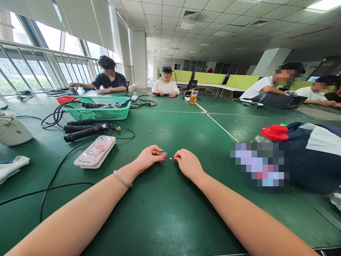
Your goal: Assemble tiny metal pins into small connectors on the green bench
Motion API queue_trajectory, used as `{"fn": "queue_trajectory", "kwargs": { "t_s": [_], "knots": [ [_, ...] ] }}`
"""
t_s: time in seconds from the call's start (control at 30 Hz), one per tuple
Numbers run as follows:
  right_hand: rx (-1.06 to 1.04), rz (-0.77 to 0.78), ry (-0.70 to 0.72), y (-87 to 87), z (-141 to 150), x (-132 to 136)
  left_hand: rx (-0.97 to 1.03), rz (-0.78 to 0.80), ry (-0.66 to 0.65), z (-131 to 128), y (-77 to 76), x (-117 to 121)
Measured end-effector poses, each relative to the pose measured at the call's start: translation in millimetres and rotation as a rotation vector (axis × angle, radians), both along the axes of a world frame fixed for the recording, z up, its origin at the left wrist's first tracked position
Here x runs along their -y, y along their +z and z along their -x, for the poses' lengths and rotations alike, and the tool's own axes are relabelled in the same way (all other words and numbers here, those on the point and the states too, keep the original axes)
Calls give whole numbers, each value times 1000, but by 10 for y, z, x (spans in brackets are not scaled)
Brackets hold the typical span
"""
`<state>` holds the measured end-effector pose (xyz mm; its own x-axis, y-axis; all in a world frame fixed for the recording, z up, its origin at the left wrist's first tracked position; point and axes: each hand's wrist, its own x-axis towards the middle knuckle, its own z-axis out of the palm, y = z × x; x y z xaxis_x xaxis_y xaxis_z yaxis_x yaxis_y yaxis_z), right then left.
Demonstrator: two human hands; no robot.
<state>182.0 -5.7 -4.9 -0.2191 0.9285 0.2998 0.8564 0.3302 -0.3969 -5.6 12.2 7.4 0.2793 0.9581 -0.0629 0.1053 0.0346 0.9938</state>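
Note:
Between the thumb and fingers of my left hand (148, 158) is a small dark circuit board (163, 154) with pale markings. My right hand (188, 163) pinches a tiny white piece (171, 158) that looks like a connector; its exact kind is too small to tell. A narrow gap separates the two items, which are held just above the green table (162, 206). Left of my left hand lies a pink phone case (95, 152) with a cartoon cat, camera side up.
Black cylindrical tools (86, 131) and cables lie left, before a green basket (99, 113). A white pot (13, 129) stands far left. On the right are a red-lidded bottle (274, 133) and dark cloth (314, 156). Several people sit around the table, beyond an orange bottle (193, 96).

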Motion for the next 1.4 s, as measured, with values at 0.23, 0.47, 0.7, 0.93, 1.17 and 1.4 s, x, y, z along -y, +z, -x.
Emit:
{"fn": "queue_trajectory", "kwargs": {
  "t_s": [0.23, 0.47, 0.7, 0.93, 1.17, 1.4],
  "knots": [
    [-135, -236, 122, 100, 98, 74, -12, -32, -58, -6, -21, 3],
    [-45, -234, 168, 61, 172, 54, -20, -51, -116, 0, -39, 4],
    [-64, -218, 166, 76, 147, 63, -1, -54, -104, 10, -57, -7],
    [-100, -192, 158, 44, 124, 59, 9, -52, -87, 32, -49, -14],
    [-39, -215, 180, -3, 192, 70, 57, 110, -140, 36, 20, 38],
    [-2, -226, 200, -11, 220, 54, -9, 45, -127, 42, 9, 36]
  ]
}}
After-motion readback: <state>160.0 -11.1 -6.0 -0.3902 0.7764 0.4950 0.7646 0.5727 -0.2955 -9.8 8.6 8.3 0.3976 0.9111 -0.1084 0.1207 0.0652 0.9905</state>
